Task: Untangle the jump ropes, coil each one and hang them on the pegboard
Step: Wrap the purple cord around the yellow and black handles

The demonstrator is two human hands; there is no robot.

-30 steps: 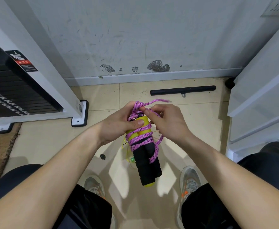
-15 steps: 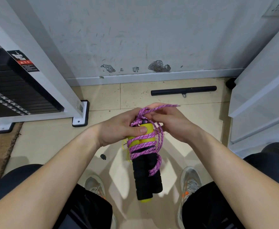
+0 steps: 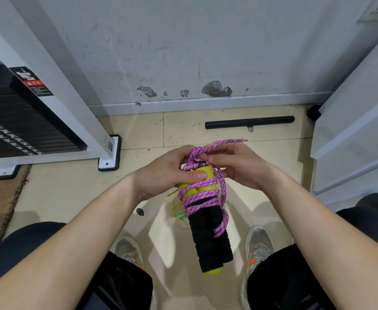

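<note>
A pink braided jump rope (image 3: pixel 202 198) is wound several times round its two handles (image 3: pixel 208 240), which are yellow with black foam grips and point down toward the floor. My left hand (image 3: pixel 165 175) grips the yellow tops of the handles, thumb pressed on the front. My right hand (image 3: pixel 235 162) pinches the rope at the knot above the handles, and the loose rope end (image 3: pixel 232 142) sticks out to the right over its fingers. A thin yellow-green second rope (image 3: pixel 175 211) lies on the floor behind the handles, mostly hidden.
A black bar (image 3: pixel 249 123) lies on the tile floor by the wall. A white weight-stack frame (image 3: pixel 49 108) stands at the left, white panels (image 3: pixel 353 135) at the right. My shoes (image 3: pixel 258 245) and knees frame the lower view. A small dark bit (image 3: pixel 140 212) lies on the floor.
The handle bundle has dropped slightly lower and straightened. My right hand has pulled the loose rope end out farther to the right over the knot.
</note>
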